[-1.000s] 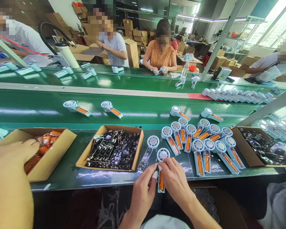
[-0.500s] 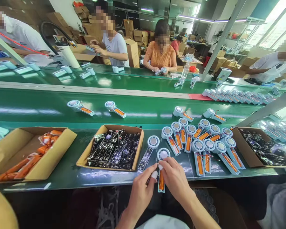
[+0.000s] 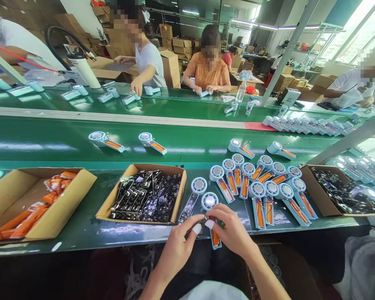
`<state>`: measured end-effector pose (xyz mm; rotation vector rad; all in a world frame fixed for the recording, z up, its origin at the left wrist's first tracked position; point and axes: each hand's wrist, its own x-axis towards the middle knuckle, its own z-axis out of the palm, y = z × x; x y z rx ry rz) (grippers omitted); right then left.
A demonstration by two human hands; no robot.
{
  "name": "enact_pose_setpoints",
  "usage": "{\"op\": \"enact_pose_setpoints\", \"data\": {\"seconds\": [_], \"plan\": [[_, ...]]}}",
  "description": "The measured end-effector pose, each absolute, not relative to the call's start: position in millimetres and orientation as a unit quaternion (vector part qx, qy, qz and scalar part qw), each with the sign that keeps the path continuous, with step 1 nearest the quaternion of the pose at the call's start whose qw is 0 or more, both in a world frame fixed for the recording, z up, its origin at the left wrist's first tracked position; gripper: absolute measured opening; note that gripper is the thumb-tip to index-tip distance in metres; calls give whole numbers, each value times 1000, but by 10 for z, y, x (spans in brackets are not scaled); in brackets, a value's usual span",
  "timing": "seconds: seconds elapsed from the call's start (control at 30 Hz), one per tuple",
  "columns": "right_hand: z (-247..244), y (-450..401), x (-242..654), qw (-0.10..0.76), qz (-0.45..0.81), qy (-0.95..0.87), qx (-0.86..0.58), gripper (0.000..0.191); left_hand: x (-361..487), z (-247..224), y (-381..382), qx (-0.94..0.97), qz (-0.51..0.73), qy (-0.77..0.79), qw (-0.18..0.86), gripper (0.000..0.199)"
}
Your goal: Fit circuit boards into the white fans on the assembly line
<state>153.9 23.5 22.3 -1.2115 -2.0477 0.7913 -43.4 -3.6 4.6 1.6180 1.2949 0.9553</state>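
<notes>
Just beyond the table's front edge, my left hand [image 3: 183, 239] is closed in a pinch; the small piece at its fingertips is too hidden to name. My right hand [image 3: 229, 227] meets it, fingers closed on a circuit board [image 3: 220, 223] whose green edge shows. Beneath both hands lies a pale blue handheld fan [image 3: 209, 201], its round head away from me and an orange battery [image 3: 216, 238] in its open handle. To its left rests another fan [image 3: 199, 186] with a black circuit board [image 3: 189, 207] in the handle.
A cardboard box of black circuit boards [image 3: 100, 211] stands left, and a box of orange batteries [image 3: 70, 204] farther left. Several open fans [image 3: 257, 189] crowd the right, beside another board box [image 3: 318, 200]. Behind runs a green conveyor [image 3: 193, 146] carrying fans; co-workers sit across it.
My hands have shifted slightly left, and a green board edge now shows in my right hand. The fan handle beneath has swung a little right. Across the belt, a co-worker's hand has reached to a fan.
</notes>
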Motion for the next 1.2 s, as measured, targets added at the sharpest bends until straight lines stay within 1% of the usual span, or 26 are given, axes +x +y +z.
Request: {"op": "enact_pose_setpoints", "data": {"seconds": [0.07,0.13,0.2,0.27,0.37,0.47,0.53,0.6,0.67,0.73,0.8,0.87,0.93,0.97,1.03,1.1,1.2], "plan": [[255,173,1626,316,318,-753,-482,28,-430,28,-66,642,377,545,385,42],[254,99,1715,299,311,-743,-511,35,-417,-7,-99,645,366,562,366,47],[218,31,1771,268,296,-750,-528,33,-392,-51,-122,659,353,562,355,49],[169,-7,1782,264,281,-755,-531,26,-360,-93,-130,681,348,558,323,48],[120,1,1736,324,257,-741,-529,25,-313,-132,-136,723,328,559,241,50],[108,59,1634,384,250,-729,-508,26,-276,-132,-163,764,252,564,185,56],[96,105,1536,409,283,-711,-498,24,-258,-115,-189,786,198,565,154,60],[63,148,1426,432,360,-661,-497,19,-247,-97,-210,799,168,562,133,62],[13,182,1329,461,453,-579,-497,15,-243,-84,-219,801,164,559,134,63],[-40,201,1266,489,521,-499,-490,23,-248,-79,-215,794,183,559,154,62],[-77,200,1240,505,541,-462,-489,27,-261,-80,-202,781,217,558,178,60],[-89,180,1243,505,504,-487,-504,20,-275,-80,-184,766,256,557,194,59],[-82,149,1264,493,415,-558,-523,12,-288,-74,-165,754,291,551,207,56],[-74,134,1278,485,357,-600,-527,12,-292,-68,-155,750,305,547,213,55],[-62,113,1316,468,243,-675,-516,19,-295,-59,-136,742,327,540,226,54],[-55,110,1361,450,156,-725,-497,26,-293,-61,-121,733,344,535,240,54],[-44,133,1412,428,91,-753,-492,30,-279,-102,-111,707,374,545,252,49]]}}
